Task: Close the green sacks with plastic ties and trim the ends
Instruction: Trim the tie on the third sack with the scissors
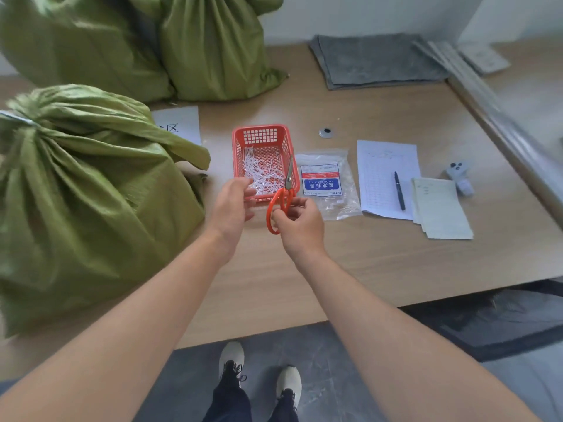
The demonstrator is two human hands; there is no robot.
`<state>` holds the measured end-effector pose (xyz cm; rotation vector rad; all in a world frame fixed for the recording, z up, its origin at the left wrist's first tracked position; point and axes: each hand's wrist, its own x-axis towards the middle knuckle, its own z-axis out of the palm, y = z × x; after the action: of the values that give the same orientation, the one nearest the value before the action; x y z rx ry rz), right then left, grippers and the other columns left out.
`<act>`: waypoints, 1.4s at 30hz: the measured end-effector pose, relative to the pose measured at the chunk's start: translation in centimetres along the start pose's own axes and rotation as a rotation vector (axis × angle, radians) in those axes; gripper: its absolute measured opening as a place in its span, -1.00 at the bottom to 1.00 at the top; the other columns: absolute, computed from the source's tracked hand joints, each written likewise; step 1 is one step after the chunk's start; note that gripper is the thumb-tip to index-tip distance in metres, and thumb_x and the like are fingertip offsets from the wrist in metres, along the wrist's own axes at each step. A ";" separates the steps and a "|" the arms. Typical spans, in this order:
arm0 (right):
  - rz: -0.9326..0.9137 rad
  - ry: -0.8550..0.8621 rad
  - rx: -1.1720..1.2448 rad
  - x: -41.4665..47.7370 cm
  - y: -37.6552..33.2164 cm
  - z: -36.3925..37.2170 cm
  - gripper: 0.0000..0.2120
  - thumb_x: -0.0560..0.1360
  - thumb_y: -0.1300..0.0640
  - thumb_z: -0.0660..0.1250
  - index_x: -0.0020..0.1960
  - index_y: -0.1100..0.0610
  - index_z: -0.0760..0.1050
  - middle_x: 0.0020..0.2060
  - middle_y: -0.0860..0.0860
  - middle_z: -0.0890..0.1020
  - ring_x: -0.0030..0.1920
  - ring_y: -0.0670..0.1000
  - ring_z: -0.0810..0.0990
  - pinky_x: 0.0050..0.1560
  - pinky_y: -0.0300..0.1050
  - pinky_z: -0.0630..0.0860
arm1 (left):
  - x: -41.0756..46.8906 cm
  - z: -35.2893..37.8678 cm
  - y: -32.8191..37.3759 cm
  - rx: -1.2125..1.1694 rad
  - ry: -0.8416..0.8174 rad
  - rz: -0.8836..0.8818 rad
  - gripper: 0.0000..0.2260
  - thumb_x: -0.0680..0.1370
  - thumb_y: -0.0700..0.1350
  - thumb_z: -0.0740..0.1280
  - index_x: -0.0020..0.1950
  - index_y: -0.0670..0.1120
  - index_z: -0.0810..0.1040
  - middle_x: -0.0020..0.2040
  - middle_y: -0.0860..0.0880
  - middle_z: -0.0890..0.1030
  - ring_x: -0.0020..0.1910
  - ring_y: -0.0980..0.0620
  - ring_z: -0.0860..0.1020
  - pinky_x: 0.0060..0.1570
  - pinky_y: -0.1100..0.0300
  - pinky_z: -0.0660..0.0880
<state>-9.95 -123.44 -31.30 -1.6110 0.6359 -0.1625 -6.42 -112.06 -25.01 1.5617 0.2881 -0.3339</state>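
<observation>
Head | right hand [300, 226] grips scissors [281, 198] | left hand [231, 205] fingers [247, 192] relaxed, at basket [260, 127] rim

Dark trousers [228, 402], 2 pale sneakers [232, 356] (black-laced)

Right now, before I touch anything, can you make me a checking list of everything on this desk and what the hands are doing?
surface: light wooden table.
job's things: near green sack, back-left green sack, back-right green sack; orange scissors; packet of ties; red basket holding white cut ends.
clutter: printed form with a pen on it, paper stack, grey cloth, small white gadget.
grips: left hand loosely curled at the basket, nothing seen in it; right hand holds the scissors' handles.
cables: nothing seen.
surroundings: grey floor, white wall, the person's shoes.
</observation>
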 end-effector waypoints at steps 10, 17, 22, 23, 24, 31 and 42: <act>-0.243 -0.025 0.020 -1.0 -9.2 -1.2 -0.85 0.55 0.00 0.46 0.07 0.02 0.65 -0.11 -0.06 0.75 -0.06 -0.05 0.74 0.05 0.14 0.68 | -4.2 -0.6 8.6 -0.093 0.043 0.203 -0.82 0.71 -0.06 0.15 0.09 -0.06 0.53 -0.01 -0.02 0.54 0.00 0.02 0.51 -0.01 0.15 0.47; -0.343 -0.064 0.051 -2.9 -15.9 -0.8 -0.84 0.64 -0.08 0.33 0.00 0.00 0.49 -0.17 -0.06 0.66 -0.18 -0.09 0.64 -0.12 -0.05 0.61 | -6.4 -3.2 13.9 -0.098 0.127 0.309 -0.79 0.69 -0.03 0.19 0.19 -0.08 0.55 0.08 -0.04 0.57 0.09 -0.03 0.54 0.11 0.02 0.48; -0.410 -0.099 0.034 -4.5 -20.2 0.1 -0.81 0.63 -0.10 0.33 0.02 0.02 0.50 -0.22 -0.06 0.66 -0.23 -0.05 0.62 -0.11 0.05 0.62 | -8.4 -4.9 17.2 -0.067 0.156 0.362 -0.71 0.69 0.01 0.18 0.31 -0.09 0.54 0.26 -0.12 0.58 0.26 -0.12 0.56 0.27 -0.05 0.49; -0.419 -0.109 0.036 -4.8 -20.9 0.4 -0.82 0.63 -0.09 0.33 0.03 0.02 0.50 -0.19 -0.04 0.68 -0.20 -0.02 0.65 -0.06 0.10 0.65 | -8.8 -5.3 17.8 -0.063 0.159 0.374 -0.71 0.69 0.02 0.17 0.31 -0.07 0.54 0.28 -0.12 0.57 0.29 -0.13 0.55 0.30 -0.07 0.48; -0.429 -0.116 0.030 -5.1 -21.7 0.6 -0.84 0.62 -0.08 0.34 0.02 0.00 0.50 -0.17 -0.02 0.69 -0.15 0.01 0.68 -0.02 0.15 0.66 | -9.2 -5.7 18.4 -0.059 0.162 0.387 -0.71 0.69 0.02 0.16 0.31 -0.06 0.53 0.28 -0.11 0.57 0.30 -0.12 0.54 0.32 -0.07 0.46; -0.476 -0.159 0.031 -6.4 -24.6 3.0 -0.86 0.61 -0.05 0.33 0.04 0.02 0.49 -0.13 0.01 0.69 -0.08 0.10 0.70 0.04 0.22 0.64 | -10.9 -10.0 20.7 -0.052 0.196 0.454 -0.69 0.67 0.06 0.18 0.33 -0.02 0.52 0.29 -0.11 0.55 0.28 -0.11 0.54 0.36 -0.11 0.45; -0.431 -0.287 -0.001 -7.7 -22.9 11.6 -0.82 0.63 -0.09 0.26 0.02 0.03 0.44 -0.17 0.00 0.67 -0.18 0.02 0.63 0.01 0.23 0.63 | -8.9 -19.2 20.9 -0.072 0.296 0.427 -0.63 0.44 0.20 0.19 0.15 0.11 0.58 0.23 -0.06 0.57 0.28 -0.12 0.55 0.35 -0.08 0.48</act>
<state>-4.06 -109.32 -9.28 -1.7144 0.0630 -0.2407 -6.01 -93.06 -2.12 1.5551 0.1846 0.2398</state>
